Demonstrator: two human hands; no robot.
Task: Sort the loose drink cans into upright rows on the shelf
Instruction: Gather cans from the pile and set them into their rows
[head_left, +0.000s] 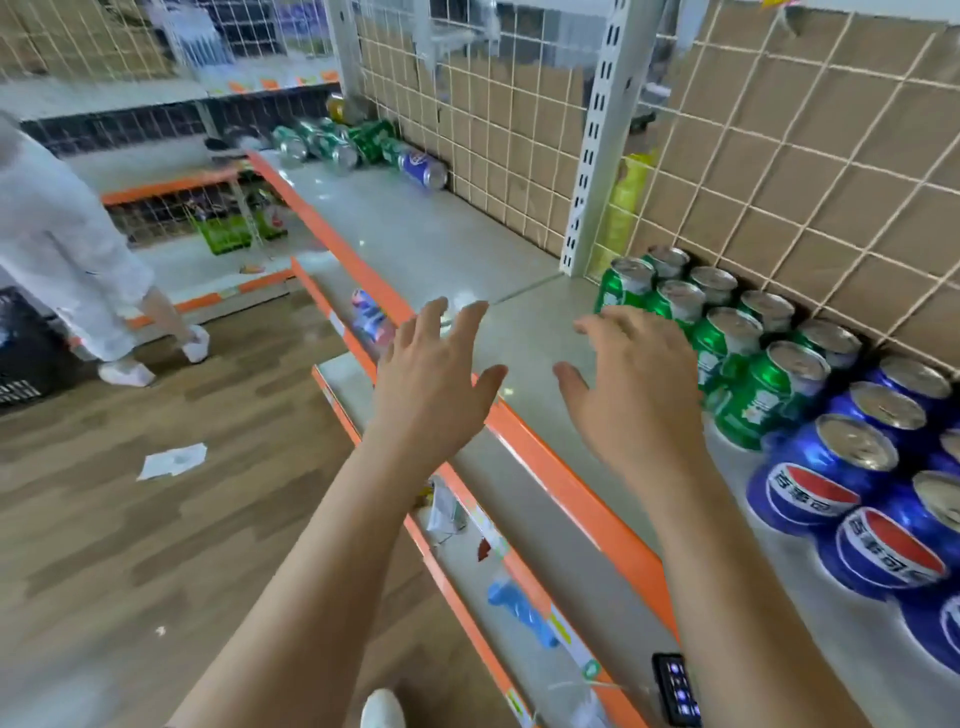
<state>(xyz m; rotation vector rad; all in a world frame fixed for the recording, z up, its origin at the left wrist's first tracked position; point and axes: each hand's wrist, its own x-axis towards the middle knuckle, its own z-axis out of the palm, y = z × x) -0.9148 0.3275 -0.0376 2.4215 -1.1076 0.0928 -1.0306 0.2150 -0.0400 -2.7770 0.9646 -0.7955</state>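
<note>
Shelf (467, 234): upright cans (727, 332) stand in two rows along the back edge at the right end, against the wire grid (779, 156), and upright Pepsi cans (852, 467) adjoin them on the right. Loose cans (337, 145) lie on their sides at the far left end by the back edge. One can (370, 314) lies on a lower shelf (324, 270) below the front edge.

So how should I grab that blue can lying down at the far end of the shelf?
Take the blue can round its middle, coming from above. It lies on its side, green cans crowd one end and the wire back is close behind.
</note>
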